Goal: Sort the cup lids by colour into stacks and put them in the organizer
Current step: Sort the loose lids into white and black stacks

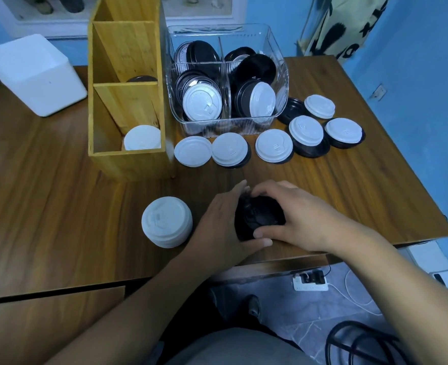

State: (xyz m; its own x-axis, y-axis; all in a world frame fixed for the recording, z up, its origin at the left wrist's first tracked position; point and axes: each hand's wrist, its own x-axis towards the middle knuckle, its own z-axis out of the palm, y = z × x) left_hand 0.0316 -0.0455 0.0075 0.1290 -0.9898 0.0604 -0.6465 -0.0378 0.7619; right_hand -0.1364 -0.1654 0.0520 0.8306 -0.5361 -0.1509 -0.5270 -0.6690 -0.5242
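A stack of black lids (pixel 257 217) stands near the table's front edge. My left hand (pixel 222 222) grips its left side and my right hand (pixel 296 219) curls over its top and right side. To its left stands a white lid stack (pixel 167 222). The wooden organizer (pixel 128 159) at the back left holds white lids (pixel 142 138) in its front compartment and a dark lid (pixel 141 79) in the middle one. Several white lids (pixel 274 146) and black lids (pixel 311 150) lie in a row, some white ones sitting on black ones.
A clear plastic bin (pixel 280 83) behind the row holds mixed black and white lids. A white box (pixel 35 75) sits at the back left. The table's front edge (pixel 283 262) lies just below my hands, with cables and a power strip (pixel 309 281) on the floor.
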